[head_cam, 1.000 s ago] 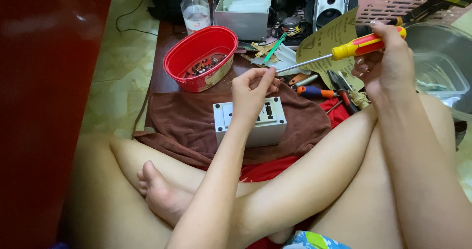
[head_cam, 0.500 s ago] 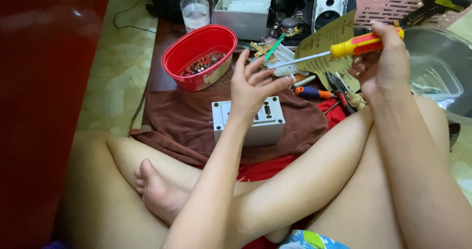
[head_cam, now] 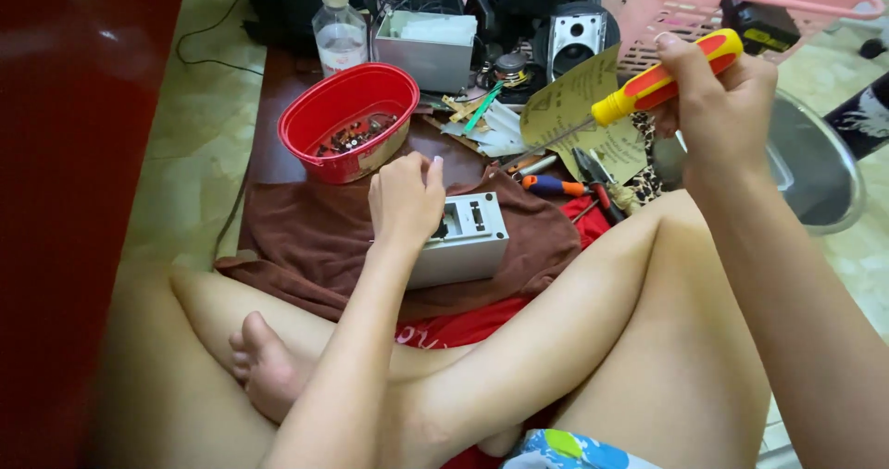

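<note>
Left hand: my left hand point(head_cam: 405, 200) is curled into a loose fist, resting on the top edge of the small grey box; I cannot tell whether it pinches anything.
Right hand: my right hand point(head_cam: 718, 108) is closed around the yellow-and-red handle of a screwdriver point(head_cam: 648, 85), held up in the air with its shaft slanting down to the left.
Grey box: the small grey box point(head_cam: 463, 242) sits on the brown cloth point(head_cam: 315, 237) in front of my crossed legs, slotted face up.
Red bowl: an oval red bowl point(head_cam: 350, 122) of small parts stands just behind the cloth.
Clutter: pliers point(head_cam: 593, 177) and a clear bottle point(head_cam: 339, 29) lie further back.
</note>
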